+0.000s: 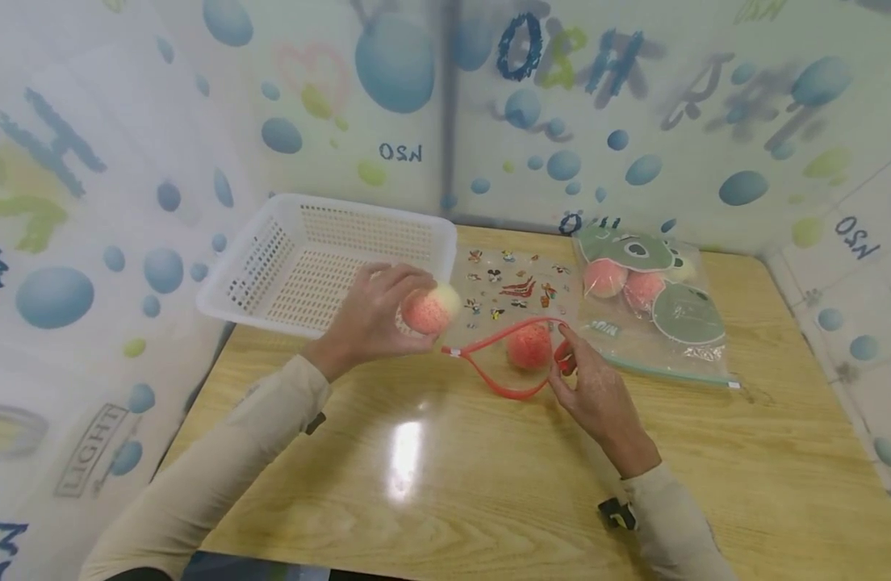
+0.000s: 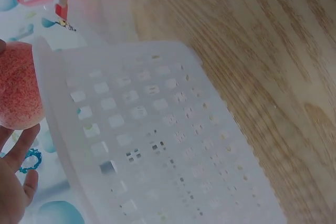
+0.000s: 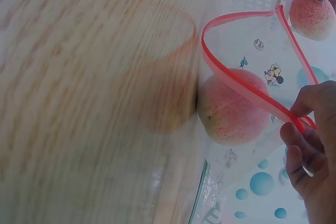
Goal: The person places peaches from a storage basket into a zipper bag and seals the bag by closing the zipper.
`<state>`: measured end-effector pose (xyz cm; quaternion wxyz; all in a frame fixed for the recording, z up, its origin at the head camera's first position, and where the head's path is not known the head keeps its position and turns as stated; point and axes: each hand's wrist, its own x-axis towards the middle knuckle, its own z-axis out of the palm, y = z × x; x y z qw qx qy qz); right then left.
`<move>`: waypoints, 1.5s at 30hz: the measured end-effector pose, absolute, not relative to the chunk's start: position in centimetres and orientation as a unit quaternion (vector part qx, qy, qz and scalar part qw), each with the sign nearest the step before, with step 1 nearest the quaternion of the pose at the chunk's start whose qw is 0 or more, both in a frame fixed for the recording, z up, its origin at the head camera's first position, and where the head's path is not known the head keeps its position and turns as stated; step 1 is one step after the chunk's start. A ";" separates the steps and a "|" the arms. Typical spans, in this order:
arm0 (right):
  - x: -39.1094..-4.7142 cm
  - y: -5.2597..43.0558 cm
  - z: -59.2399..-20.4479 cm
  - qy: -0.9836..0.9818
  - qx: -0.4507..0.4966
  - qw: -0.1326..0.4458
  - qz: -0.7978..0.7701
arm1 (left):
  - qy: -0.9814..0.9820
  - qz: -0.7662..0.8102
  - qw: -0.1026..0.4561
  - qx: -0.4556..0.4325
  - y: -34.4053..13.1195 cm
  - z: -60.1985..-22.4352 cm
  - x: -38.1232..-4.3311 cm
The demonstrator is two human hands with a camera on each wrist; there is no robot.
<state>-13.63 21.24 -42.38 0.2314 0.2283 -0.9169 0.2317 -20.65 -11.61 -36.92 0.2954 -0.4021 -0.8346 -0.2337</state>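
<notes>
My left hand grips a pink and cream peach above the near right corner of the white basket. That peach also shows at the left edge of the left wrist view. With thumb and fingers, my right hand pinches the red zip rim of a clear zip bag printed with small cartoon figures. The bag's mouth stands spread in a loop, and another peach lies inside it near the opening. In the right wrist view my right hand holds the rim's corner.
A white perforated basket stands at the back left of the wooden table. At the right lies a second clear zip bag with a green zip and green bear print, holding several peaches. Patterned walls enclose the table's back and sides.
</notes>
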 end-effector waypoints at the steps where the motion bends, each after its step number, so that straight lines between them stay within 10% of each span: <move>1: -13.6 21.2 -42.4 -0.917 0.230 0.233 0.228 | -0.832 -0.235 0.296 -0.407 -11.5 -37.0 -20.6; 45: -13.7 21.4 -42.7 -0.914 0.253 0.244 0.202 | -0.778 -0.253 0.256 -0.515 -7.3 -39.5 -17.5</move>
